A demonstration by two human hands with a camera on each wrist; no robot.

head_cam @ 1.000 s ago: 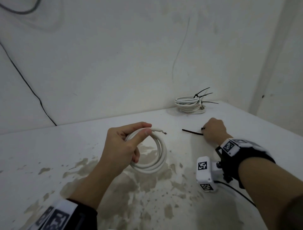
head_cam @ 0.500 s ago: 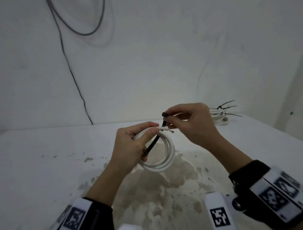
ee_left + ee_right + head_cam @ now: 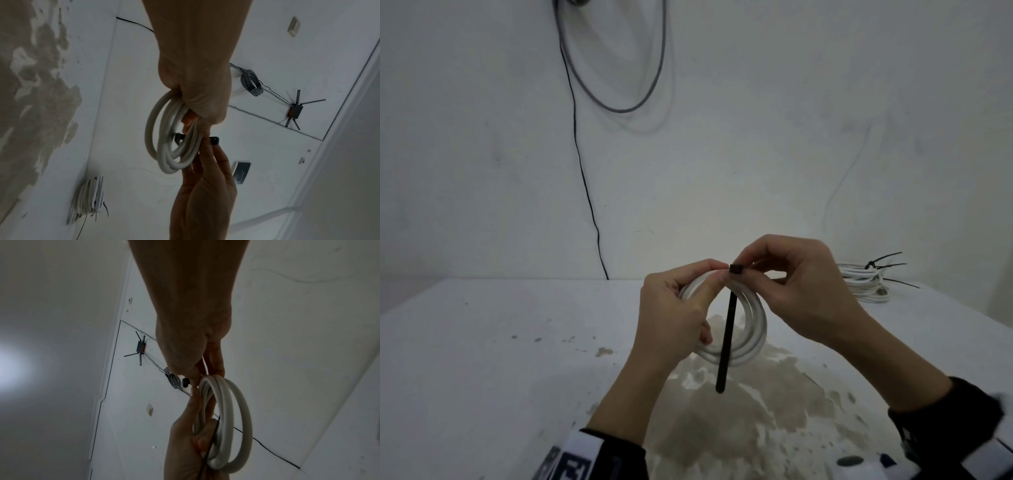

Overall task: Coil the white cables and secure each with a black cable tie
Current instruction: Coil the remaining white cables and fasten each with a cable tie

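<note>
My left hand (image 3: 681,308) grips a small coil of white cable (image 3: 751,337) and holds it upright above the table. My right hand (image 3: 787,277) pinches the square head of a black cable tie (image 3: 726,335) at the top of the coil. The tie's strap hangs straight down across the front of the loops, its tip free below them. In the left wrist view the white cable coil (image 3: 164,142) hangs from my fingers with the tie head (image 3: 213,140) beside it. In the right wrist view the coil (image 3: 230,423) and the tie head (image 3: 185,381) show too.
A pile of coiled white cables (image 3: 863,282) bound with black ties lies at the table's far right. The white table (image 3: 482,359) has a stained, peeled patch below my hands. Dark cables (image 3: 585,178) hang on the wall behind.
My right hand picked the black tie off the table and brought it to the top of the coil. The tie now hangs straight down instead of slanting.
</note>
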